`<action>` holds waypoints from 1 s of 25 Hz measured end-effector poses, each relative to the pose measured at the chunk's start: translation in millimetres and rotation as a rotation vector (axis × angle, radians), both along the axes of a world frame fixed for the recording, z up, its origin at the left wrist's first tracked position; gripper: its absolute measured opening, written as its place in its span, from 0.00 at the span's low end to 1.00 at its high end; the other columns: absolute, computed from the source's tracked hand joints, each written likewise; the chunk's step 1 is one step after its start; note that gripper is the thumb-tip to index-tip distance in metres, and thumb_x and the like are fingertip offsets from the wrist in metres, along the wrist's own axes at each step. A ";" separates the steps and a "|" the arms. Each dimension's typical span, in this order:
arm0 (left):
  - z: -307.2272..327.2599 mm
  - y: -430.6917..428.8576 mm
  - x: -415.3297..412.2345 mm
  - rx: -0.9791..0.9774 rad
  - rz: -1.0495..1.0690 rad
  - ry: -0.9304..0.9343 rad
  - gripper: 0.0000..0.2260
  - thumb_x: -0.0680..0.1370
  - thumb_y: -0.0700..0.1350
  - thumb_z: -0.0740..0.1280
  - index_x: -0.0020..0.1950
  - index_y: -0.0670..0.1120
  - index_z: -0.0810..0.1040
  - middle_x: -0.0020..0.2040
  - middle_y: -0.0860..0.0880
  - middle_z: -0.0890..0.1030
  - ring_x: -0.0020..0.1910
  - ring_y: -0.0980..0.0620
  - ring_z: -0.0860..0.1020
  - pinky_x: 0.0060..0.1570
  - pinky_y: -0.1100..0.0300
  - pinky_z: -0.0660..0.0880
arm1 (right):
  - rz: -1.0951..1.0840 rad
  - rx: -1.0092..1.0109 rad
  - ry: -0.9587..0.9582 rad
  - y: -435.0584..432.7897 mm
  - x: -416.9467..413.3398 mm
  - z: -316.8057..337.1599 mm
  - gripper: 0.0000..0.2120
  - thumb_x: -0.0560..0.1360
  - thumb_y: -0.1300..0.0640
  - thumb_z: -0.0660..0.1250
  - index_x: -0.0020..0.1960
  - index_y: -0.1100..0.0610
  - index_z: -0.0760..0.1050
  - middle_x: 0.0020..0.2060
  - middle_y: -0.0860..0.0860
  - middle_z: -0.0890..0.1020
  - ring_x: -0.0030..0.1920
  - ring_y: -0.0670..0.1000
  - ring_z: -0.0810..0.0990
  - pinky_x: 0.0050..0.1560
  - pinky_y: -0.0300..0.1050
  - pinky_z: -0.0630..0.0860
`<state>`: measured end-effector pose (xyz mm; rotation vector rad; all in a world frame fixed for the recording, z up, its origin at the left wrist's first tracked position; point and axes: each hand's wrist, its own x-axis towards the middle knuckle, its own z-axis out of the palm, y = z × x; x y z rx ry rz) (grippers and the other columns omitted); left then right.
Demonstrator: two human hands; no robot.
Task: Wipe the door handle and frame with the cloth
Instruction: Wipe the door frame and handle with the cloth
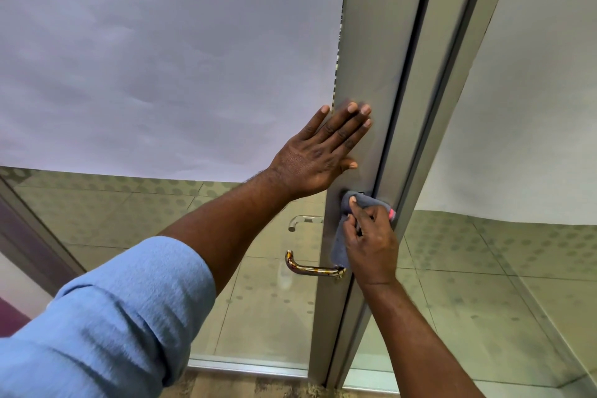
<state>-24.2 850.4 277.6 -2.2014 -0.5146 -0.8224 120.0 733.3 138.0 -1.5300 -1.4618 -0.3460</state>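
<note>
A grey metal door frame (381, 52) runs upright through the middle of the view. My left hand (323, 152) lies flat on it, fingers spread and empty, partly over the frosted panel beside it. Just below, my right hand (371, 242) holds a grey cloth (361, 200) with a pink edge, bunched and pressed against the frame. A brass-coloured lever handle (310, 266) juts left from the frame, level with my right wrist. The cloth hangs down to about the handle's base.
Frosted film covers the upper glass of the door (161, 58) and of the panel to the right (542, 107). Clear glass below shows a dotted tiled floor (484, 268). A second silver handle (303, 221) shows through the glass behind. A metal threshold (245, 365) runs along the bottom.
</note>
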 end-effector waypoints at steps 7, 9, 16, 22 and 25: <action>-0.4 -0.9 0.7 -0.014 0.007 0.000 0.30 0.88 0.57 0.50 0.85 0.44 0.44 0.85 0.46 0.45 0.84 0.47 0.41 0.82 0.46 0.41 | 0.246 -0.388 0.503 -15.3 -5.4 -37.5 0.14 0.79 0.56 0.68 0.63 0.45 0.78 0.59 0.37 0.75 0.66 0.44 0.75 0.66 0.53 0.78; 0.0 -1.7 0.6 -0.021 0.013 0.007 0.30 0.88 0.57 0.48 0.85 0.44 0.44 0.85 0.46 0.44 0.84 0.47 0.41 0.82 0.47 0.40 | 0.198 -0.488 0.318 -16.3 -4.7 -38.6 0.14 0.79 0.53 0.67 0.64 0.45 0.78 0.61 0.37 0.72 0.70 0.47 0.72 0.66 0.56 0.77; 0.0 -0.3 0.7 -0.028 0.013 0.011 0.29 0.88 0.58 0.47 0.85 0.44 0.43 0.85 0.45 0.45 0.84 0.47 0.41 0.82 0.47 0.40 | 0.079 -0.117 -0.067 -5.9 -11.1 -19.9 0.18 0.75 0.59 0.73 0.64 0.58 0.79 0.57 0.50 0.72 0.56 0.52 0.78 0.55 0.49 0.81; -0.9 3.5 0.7 -0.031 0.005 0.019 0.30 0.88 0.57 0.48 0.85 0.45 0.43 0.84 0.45 0.44 0.84 0.47 0.41 0.82 0.47 0.39 | 0.210 -0.363 -0.028 -9.1 -9.1 -30.8 0.13 0.75 0.61 0.71 0.58 0.53 0.84 0.51 0.47 0.79 0.50 0.45 0.77 0.51 0.38 0.75; 0.6 0.2 -0.3 -0.019 0.019 0.029 0.29 0.88 0.57 0.47 0.85 0.44 0.43 0.85 0.45 0.44 0.84 0.47 0.41 0.82 0.47 0.38 | 0.266 -0.445 0.157 -14.9 -2.7 -17.5 0.12 0.76 0.57 0.70 0.57 0.46 0.83 0.52 0.37 0.77 0.54 0.41 0.77 0.57 0.34 0.71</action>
